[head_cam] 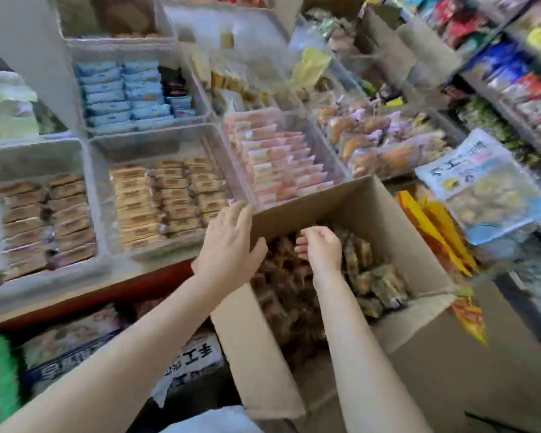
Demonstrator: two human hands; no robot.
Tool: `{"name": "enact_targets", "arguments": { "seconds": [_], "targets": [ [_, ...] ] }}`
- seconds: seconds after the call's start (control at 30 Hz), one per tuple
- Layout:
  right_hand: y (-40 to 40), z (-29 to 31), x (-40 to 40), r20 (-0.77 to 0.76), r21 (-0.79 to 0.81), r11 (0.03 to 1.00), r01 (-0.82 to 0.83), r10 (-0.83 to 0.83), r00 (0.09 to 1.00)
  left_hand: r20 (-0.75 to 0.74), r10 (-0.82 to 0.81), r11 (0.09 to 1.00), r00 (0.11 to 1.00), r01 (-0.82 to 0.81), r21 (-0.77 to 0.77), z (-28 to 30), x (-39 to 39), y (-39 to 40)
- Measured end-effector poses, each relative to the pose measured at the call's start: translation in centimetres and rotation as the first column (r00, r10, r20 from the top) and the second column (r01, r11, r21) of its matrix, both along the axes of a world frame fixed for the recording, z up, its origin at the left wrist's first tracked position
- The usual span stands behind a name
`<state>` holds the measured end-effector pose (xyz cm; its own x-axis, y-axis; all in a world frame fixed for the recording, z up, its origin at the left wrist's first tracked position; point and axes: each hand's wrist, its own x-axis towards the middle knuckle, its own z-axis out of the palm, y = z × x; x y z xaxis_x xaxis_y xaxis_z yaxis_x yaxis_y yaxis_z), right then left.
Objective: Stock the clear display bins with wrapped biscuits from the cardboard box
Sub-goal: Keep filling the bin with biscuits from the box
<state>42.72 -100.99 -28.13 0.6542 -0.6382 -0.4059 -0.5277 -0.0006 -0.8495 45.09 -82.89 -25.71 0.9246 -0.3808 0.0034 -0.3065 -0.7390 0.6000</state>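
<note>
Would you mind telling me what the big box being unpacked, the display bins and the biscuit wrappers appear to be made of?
The box looks like plain brown corrugated cardboard: matte, with folded flaps. The display bins seem to be clear rigid plastic, since the packets show through their slightly cloudy walls. The biscuit wrappers are probably thin plastic film, judging by their crimped ends and faint sheen, though blur leaves that uncertain.

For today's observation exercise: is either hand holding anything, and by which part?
The left hand is open, holding nothing, beside the cardboard box rim. The right hand is curled over the box; whether it holds anything cannot be told.
</note>
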Motion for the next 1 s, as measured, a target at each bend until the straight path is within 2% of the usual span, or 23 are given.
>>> {"name": "enact_targets", "arguments": {
  "seconds": [0.07, 0.13, 0.2, 0.23, 0.3, 0.37, 0.47, 0.57, 0.63, 0.67, 0.7, 0.77, 0.8, 0.87, 0.93, 0.97, 1.0],
  "targets": [
    [-4.7, -1.8, -0.1, -0.111, -0.038, 0.999, 0.026, -0.030, 0.993, 0.057, -0.034, 0.993, 0.998, 0.027, 0.117, -0.8, 0.9, -4.0],
    [-8.6, -3.2, 0.1, -0.186, -0.116, 0.993, 0.009, -0.030, 0.982, 0.047, -0.057, 0.963, 0.997, 0.043, 0.267, -2.3, 1.5, -6.7],
    [-11.7, -4.4, 0.8, -0.247, -0.261, 0.962, -0.079, 0.013, 0.969, 0.062, -0.085, 0.908, 0.994, 0.052, 0.415, -3.8, 1.7, -8.0],
    [-13.0, -5.2, 1.2, -0.311, -0.374, 0.908, -0.187, 0.067, 0.948, 0.076, -0.088, 0.890, 0.993, 0.044, 0.453, -4.4, 1.8, -8.3],
    [-14.7, -7.1, 2.0, -0.490, -0.517, 0.718, -0.466, 0.199, 0.849, 0.103, -0.091, 0.878, 0.990, 0.031, 0.478, -5.0, 2.0, -8.3],
    [-15.8, -9.3, 2.8, -0.657, -0.455, 0.576, -0.679, 0.298, 0.693, 0.124, -0.095, 0.874, 0.988, 0.023, 0.485, -5.3, 2.1, -8.3],
    [-17.0, -11.5, 3.8, -0.802, -0.324, 0.475, -0.818, 0.321, 0.503, 0.119, -0.091, 0.869, 0.989, 0.020, 0.495, -5.3, 2.3, -8.5],
    [-17.3, -12.0, 4.0, -0.832, -0.367, 0.334, -0.868, 0.300, 0.467, 0.113, -0.082, 0.870, 0.990, 0.016, 0.492, -5.2, 2.5, -8.5],
    [-17.2, -11.4, 4.2, -0.801, -0.355, 0.371, -0.858, 0.352, 0.484, 0.105, -0.079, 0.871, 0.991, 0.018, 0.491, -5.1, 2.5, -8.5],
    [-17.1, -10.9, 4.4, -0.766, -0.316, 0.448, -0.836, 0.400, 0.503, 0.100, -0.077, 0.874, 0.992, 0.019, 0.486, -5.1, 2.5, -8.5],
    [-16.8, -10.1, 4.6, -0.696, -0.244, 0.573, -0.782, 0.458, 0.553, 0.091, -0.073, 0.877, 0.993, 0.020, 0.480, -5.0, 2.5, -8.5],
    [-15.7, -7.7, 4.7, -0.449, 0.081, 0.840, -0.537, 0.511, 0.733, 0.061, -0.059, 0.892, 0.996, 0.025, 0.452, -4.7, 2.5, -8.6],
    [-14.9, -6.4, 4.3, -0.297, 0.290, 0.862, -0.415, 0.494, 0.817, 0.036, -0.056, 0.905, 0.998, 0.036, 0.423, -4.5, 2.6, -8.6],
    [-13.1, -3.8, 3.3, -0.009, 0.610, 0.716, -0.339, 0.434, 0.901, -0.059, -0.039, 0.938, 0.997, 0.057, 0.342, -3.5, 2.9, -8.7],
    [-11.1, -1.2, 2.3, 0.165, 0.725, 0.576, -0.377, 0.385, 0.908, -0.270, -0.006, 0.981, 0.963, 0.058, 0.185, -1.9, 3.4, -8.1],
    [-10.0, 0.2, 2.1, 0.220, 0.749, 0.527, -0.402, 0.374, 0.901, -0.398, 0.007, 1.000, 0.918, 0.003, 0.022, -0.8, 3.6, -7.6],
    [-9.0, 1.1, 1.9, 0.260, 0.755, 0.500, -0.424, 0.365, 0.894, -0.510, 0.009, 0.980, 0.860, -0.108, -0.165, 0.1, 3.7, -6.9]
  ]
}}
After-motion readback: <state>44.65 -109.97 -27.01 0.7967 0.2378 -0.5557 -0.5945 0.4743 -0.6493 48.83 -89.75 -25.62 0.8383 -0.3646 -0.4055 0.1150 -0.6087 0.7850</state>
